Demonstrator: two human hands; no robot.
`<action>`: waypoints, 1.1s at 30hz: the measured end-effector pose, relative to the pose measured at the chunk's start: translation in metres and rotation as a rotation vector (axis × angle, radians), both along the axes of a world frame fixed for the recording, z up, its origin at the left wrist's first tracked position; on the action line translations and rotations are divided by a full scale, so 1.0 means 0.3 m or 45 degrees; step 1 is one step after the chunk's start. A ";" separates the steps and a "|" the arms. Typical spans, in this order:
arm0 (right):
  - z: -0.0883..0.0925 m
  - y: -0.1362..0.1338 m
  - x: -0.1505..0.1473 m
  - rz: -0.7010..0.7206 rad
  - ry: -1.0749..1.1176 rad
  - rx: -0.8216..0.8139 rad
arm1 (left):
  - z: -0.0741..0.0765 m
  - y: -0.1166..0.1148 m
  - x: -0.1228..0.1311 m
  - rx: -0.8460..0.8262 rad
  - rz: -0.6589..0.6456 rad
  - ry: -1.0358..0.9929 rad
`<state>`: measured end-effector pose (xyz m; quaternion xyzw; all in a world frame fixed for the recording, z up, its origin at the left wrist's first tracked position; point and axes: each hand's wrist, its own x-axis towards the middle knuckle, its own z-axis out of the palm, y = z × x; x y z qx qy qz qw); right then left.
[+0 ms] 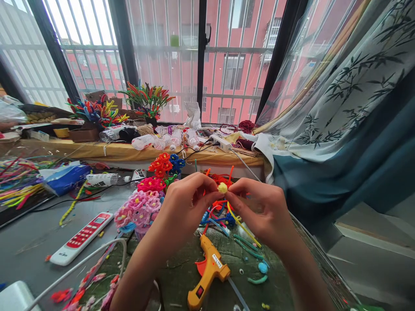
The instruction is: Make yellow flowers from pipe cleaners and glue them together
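My left hand (189, 203) and my right hand (264, 209) meet in front of me above the table. Between their thumbs and index fingertips they pinch a small, fuzzy, pale yellow ball (222, 188), perhaps coiled pipe cleaner. Under the hands lies a yellow-orange hot glue gun (212, 268), with a clear glue stick (238, 293) sticking out of its back. A yellow pipe cleaner (243, 225) runs below my right hand, and orange and blue pieces are partly hidden behind the fingers. Left of my left hand stand pink pipe-cleaner flowers (142, 209), with red and blue ones behind.
A white remote control (81, 238) and a plastic bottle (106, 179) lie on the left. A white cable (84, 261) crosses the near left. Green pipe-cleaner pieces (249, 246) and a blue pom-pom (263, 268) lie at right. Bottles and a power strip (221, 143) line the windowsill.
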<state>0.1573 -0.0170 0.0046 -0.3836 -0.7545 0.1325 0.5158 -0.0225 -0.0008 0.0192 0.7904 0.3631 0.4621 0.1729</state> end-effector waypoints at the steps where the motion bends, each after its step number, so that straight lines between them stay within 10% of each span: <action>1: 0.000 0.000 0.000 -0.006 0.011 -0.005 | 0.000 -0.001 -0.002 -0.027 -0.016 -0.005; 23: 0.007 -0.006 0.014 0.066 0.082 -0.132 | -0.004 -0.011 0.003 0.346 -0.037 0.089; 33: -0.003 0.011 0.036 0.387 0.347 -0.495 | 0.014 -0.015 0.000 0.087 -0.144 0.029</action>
